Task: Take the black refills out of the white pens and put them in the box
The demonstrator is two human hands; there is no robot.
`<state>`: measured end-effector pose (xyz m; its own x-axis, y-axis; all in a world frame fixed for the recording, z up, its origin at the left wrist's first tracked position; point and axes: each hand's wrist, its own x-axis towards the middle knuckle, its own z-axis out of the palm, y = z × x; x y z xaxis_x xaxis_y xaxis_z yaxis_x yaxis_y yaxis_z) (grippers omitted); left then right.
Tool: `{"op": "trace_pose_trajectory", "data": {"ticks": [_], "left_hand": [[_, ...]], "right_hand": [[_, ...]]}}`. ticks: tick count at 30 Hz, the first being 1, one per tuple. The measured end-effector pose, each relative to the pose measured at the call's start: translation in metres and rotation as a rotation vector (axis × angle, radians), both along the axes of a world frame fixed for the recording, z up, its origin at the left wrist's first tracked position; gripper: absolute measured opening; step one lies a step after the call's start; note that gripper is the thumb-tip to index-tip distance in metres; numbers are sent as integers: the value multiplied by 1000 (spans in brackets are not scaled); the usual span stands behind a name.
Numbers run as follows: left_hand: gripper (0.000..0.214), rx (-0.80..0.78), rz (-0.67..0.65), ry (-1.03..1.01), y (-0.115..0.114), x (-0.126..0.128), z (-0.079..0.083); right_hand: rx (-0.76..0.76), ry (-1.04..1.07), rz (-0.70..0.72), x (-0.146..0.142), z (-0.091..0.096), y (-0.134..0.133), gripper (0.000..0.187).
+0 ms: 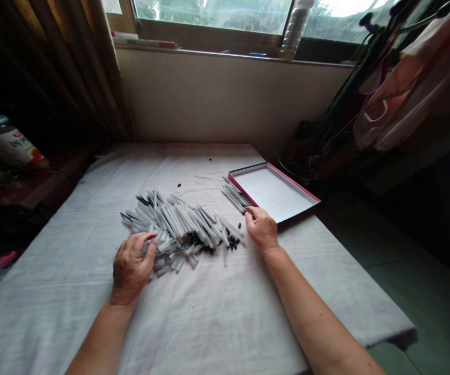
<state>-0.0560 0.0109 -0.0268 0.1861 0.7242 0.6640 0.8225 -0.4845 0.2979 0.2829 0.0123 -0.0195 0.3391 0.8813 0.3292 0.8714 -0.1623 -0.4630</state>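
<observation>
A loose heap of clear and whitish pen barrels (186,219) lies on the cloth, with dark thin sticks among them. My left hand (133,265) rests at the heap's left edge. Its fingers are loosely curved, with a gap between thumb and forefinger. Beside the box lid's left wall is a neat row of slim grey pens (235,195). My right hand (262,229) is at the near end of this row, fingers bent together; what they pinch is hidden. Several small black caps (233,241) are scattered between the heap and my right hand.
A shallow red-edged box lid (282,192), white inside, sits at the right edge of the cloth-covered table (225,323). A jar (10,143) stands on a side surface at left. A plastic bottle (295,31) is on the windowsill; clothes (400,99) hang at right.
</observation>
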Motion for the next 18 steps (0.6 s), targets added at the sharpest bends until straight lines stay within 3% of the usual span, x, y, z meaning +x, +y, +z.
{"op": "trace_pose_trajectory", "data": {"ticks": [5,8,14,18], "left_hand": [[20,20,-18,-24,1,1,-2],[18,59,-19,-33,0,1,0],[16,85,-29,-17,-1,1,4],[15,115,-59,-8,-6,8,8]], "right_hand": [[-349,-209,-95,8,19,32,31],[-407,-227,-106,4,21,43,28],[-362,-192,-151,5,28,43,27],[-28,58,-41,0,31,14,21]]}}
